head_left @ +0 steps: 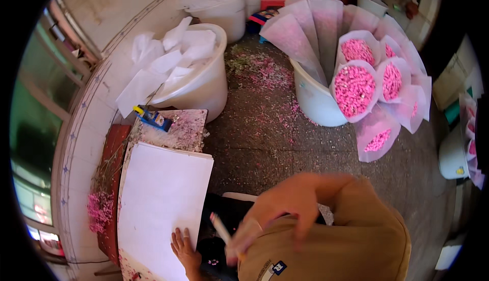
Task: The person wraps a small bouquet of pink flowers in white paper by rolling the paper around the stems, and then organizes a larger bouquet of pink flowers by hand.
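Left hand [186, 250] is flat, fingers spread, on white paper [163, 194] lower left; kinda blurry right hand [283, 204] pinches a white stick [220, 228], bottom centre.

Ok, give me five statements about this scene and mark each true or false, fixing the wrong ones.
1. The left hand lies on the white sheets. True.
2. The right hand also rests on the white sheets. False: it is off to their right, blurred, in front of the brown garment.
3. A blue tool with a yellow end lies beyond the white sheets. True.
4. The pink bunches stand in the near left tub. False: they are in the right tub.
5. Pink bits are scattered on the floor. True.
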`<state>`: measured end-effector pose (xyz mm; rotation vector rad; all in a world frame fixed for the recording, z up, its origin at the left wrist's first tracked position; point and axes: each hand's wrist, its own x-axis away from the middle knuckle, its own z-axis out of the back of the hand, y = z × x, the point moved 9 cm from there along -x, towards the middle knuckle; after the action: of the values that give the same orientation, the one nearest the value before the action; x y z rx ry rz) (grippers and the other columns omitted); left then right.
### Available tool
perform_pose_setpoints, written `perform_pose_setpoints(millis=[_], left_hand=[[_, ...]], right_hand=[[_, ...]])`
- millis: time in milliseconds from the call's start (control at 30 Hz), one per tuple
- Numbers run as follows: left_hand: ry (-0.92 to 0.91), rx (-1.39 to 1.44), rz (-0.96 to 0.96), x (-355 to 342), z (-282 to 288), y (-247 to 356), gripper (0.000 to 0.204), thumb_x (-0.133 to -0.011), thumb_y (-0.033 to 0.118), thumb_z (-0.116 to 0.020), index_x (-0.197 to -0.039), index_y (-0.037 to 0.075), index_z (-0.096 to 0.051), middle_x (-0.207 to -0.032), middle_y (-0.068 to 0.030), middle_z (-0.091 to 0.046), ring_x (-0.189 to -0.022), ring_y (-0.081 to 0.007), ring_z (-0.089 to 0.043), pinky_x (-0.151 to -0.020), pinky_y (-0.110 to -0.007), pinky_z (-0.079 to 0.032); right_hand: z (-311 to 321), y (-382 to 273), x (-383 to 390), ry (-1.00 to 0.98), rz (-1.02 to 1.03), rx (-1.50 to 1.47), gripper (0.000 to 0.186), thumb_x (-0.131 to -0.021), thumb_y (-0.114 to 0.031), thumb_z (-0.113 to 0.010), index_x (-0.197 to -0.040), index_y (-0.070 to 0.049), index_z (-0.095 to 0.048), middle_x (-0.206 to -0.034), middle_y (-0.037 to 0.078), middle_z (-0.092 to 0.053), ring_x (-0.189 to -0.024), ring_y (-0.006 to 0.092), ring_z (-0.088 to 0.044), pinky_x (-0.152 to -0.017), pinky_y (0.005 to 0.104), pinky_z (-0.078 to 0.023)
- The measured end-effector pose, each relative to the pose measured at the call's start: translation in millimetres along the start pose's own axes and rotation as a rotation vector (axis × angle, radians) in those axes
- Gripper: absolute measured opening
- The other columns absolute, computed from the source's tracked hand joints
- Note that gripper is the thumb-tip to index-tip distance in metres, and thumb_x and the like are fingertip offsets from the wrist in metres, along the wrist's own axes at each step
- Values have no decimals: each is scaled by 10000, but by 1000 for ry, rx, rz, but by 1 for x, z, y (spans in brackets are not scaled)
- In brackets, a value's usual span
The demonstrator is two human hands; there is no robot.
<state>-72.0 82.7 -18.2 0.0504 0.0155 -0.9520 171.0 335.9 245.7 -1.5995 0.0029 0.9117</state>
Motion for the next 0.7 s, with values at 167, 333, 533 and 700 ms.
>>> perform_pose_setpoints(millis=[167,333,533,700], left_hand=[[8,171,59,-6,1,7,838,-750,156,-784,-1520,109,-457,-1644,-178,-358,-1529,-451,-277,-1206,-639,-230],[53,161,37,-3,0,12,838,-728,116,-796,-1491,39,-458,-1627,-179,-380,-1506,-453,-309,-1215,-601,-247],[36,199,49,-5,6,14,824,-724,87,-796,-1478,36,-466,-1612,-181,-401,-1487,-468,-329,-1210,-595,-265],[82,214,-12,-2,4,7,809,-723,72,-797,-1467,34,-480,-1614,-187,-400,-1489,-463,-328,-1214,-581,-267]], right_hand=[[-18,-70,-16,-219,232,39,856,-889,-392,-808,-1470,119,-442,-1480,332,-504,-1299,467,-555,-1085,515,-462],[-30,-79,-11,-164,365,167,1053,-803,-474,-844,-1545,83,-345,-1480,293,-517,-1265,446,-588,-1045,477,-489],[-42,-88,-13,-120,394,207,1174,-747,-491,-880,-1597,51,-279,-1430,271,-567,-1233,433,-615,-1024,454,-506],[-44,-88,-11,47,474,98,884,-881,-481,-803,-1507,49,-473,-1410,385,-547,-1127,433,-698,-887,484,-613]])
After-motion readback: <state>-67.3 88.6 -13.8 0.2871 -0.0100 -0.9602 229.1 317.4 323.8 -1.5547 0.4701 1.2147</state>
